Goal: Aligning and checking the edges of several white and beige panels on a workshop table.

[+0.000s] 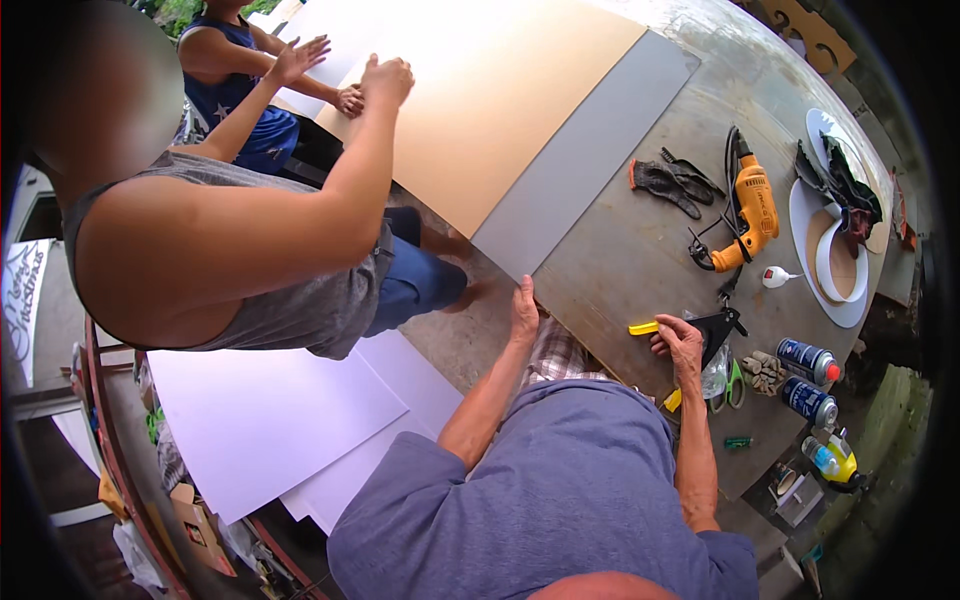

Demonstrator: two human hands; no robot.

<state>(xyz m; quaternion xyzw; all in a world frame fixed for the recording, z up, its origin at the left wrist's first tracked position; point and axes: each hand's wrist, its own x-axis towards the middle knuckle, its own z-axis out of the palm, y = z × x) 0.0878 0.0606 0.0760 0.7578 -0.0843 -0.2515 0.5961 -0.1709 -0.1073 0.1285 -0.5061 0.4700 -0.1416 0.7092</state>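
My left hand point(524, 312) is at the near corner of a grey sheet point(590, 150), its thumb against the edge and the other fingers mostly hidden. The sheet lies on the metal-topped table point(640, 240), next to a large tan sheet point(500, 90). My right hand point(681, 347) is closed round a slim yellow tool point(643, 328), perhaps a box cutter, above the table's near edge. Just right of that hand lies a black tool point(716, 330). Green-handled scissors point(735, 385) and a clear plastic bag point(715, 374) are close by.
An orange drill point(752, 205), dark gloves point(675, 183), spray cans point(808, 360) and white curved pieces point(840, 262) are on the table's right. A co-worker in a grey top point(240, 260) stands at left, another person point(235, 80) behind. White sheets point(270, 420) lie lower left.
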